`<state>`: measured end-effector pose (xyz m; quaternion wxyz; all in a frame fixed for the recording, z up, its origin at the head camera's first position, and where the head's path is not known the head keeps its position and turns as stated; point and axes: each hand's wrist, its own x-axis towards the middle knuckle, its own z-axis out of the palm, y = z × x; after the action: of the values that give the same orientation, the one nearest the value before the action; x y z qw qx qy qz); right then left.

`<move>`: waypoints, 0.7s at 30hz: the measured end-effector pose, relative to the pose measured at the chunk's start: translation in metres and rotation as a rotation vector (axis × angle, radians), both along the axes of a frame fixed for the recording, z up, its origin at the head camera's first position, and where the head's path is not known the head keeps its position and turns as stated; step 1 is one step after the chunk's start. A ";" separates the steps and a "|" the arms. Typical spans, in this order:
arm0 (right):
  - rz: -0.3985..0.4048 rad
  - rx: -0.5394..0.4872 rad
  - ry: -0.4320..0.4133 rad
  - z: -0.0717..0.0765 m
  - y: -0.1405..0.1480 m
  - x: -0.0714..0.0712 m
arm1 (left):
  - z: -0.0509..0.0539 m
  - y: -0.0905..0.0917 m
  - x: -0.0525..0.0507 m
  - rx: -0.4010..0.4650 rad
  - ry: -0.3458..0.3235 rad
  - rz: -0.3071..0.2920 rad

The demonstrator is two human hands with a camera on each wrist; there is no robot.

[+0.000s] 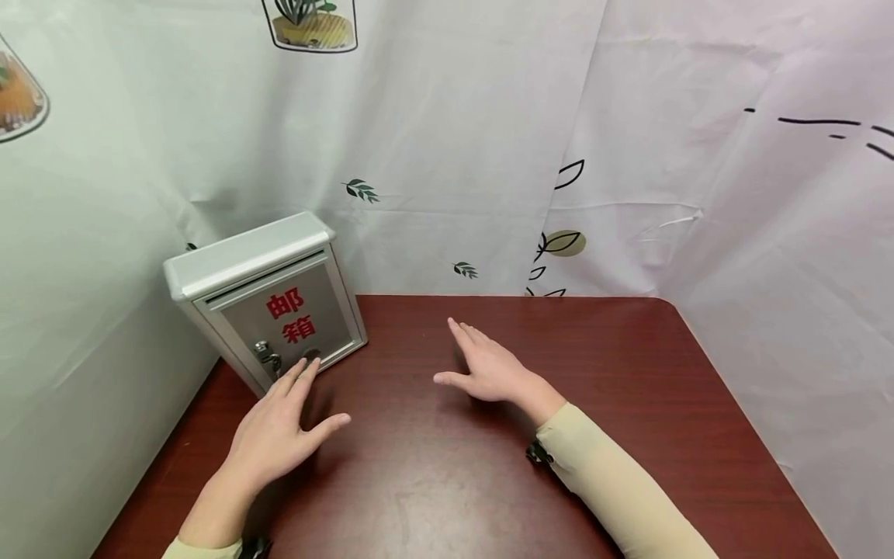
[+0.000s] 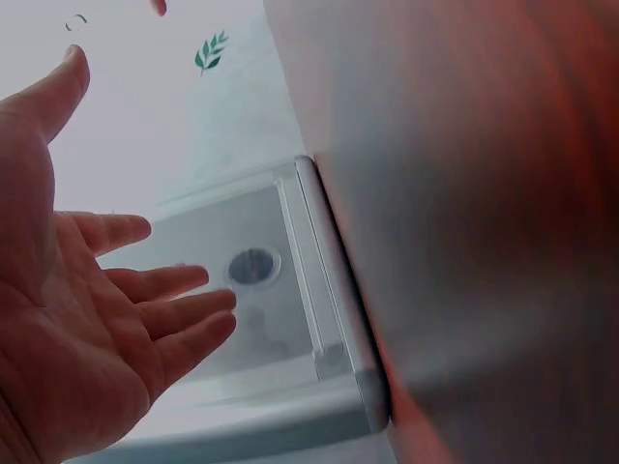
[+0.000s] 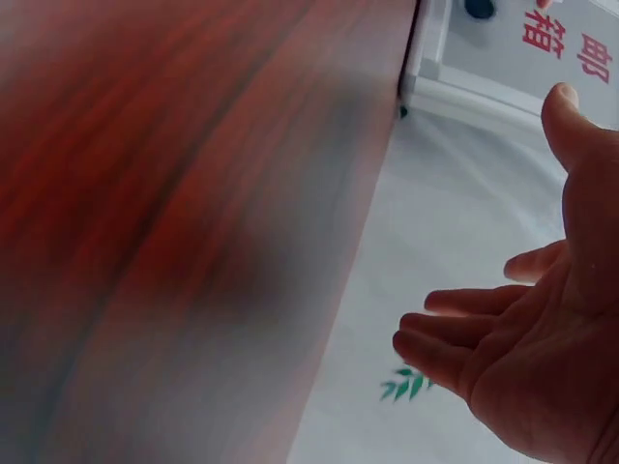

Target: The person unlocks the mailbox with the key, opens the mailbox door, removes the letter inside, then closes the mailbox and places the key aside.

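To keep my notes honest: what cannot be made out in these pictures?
- Inside of the silver metal mailbox: hidden by its closed door, head view.
- What hangs under its small metal lock: too small, head view.
- Near edge of the reddish-brown wooden table: cut off by head view's bottom edge.
- Top of the black-outlined plant print: cut off by head view's top edge.

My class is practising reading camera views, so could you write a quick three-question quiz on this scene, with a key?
1. Which is nearer the box, the left grip or the right grip?
2. True or false: the right grip is holding the box.
3. Fill in the colour: the characters on the front of the box are ____.

Key:
1. The left grip.
2. False; the right grip is open and apart from the box.
3. Red.
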<state>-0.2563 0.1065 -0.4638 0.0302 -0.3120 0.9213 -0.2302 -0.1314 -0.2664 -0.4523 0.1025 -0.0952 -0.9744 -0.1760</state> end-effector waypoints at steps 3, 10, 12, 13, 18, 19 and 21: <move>0.038 -0.026 -0.026 -0.001 -0.012 -0.004 | 0.001 -0.007 0.006 0.016 0.027 0.026; 0.101 -0.024 -0.057 0.000 -0.040 -0.011 | 0.003 -0.024 0.016 0.017 0.078 0.084; 0.116 -0.020 -0.062 0.000 -0.047 -0.014 | 0.004 -0.029 0.017 0.017 0.075 0.101; 0.122 -0.020 -0.066 0.001 -0.050 -0.015 | 0.005 -0.032 0.017 0.018 0.067 0.112; 0.126 -0.025 -0.090 0.002 -0.065 -0.023 | 0.006 -0.044 0.015 0.045 0.062 0.195; 0.125 -0.031 -0.098 0.002 -0.068 -0.026 | 0.006 -0.046 0.014 0.058 0.062 0.222; 0.122 -0.045 -0.121 0.003 -0.075 -0.030 | 0.006 -0.051 0.013 0.089 0.057 0.287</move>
<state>-0.2863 0.0312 -0.4604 0.0925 -0.3539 0.8915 -0.2671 -0.1187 -0.3175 -0.4463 0.1584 0.0448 -0.9659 -0.1998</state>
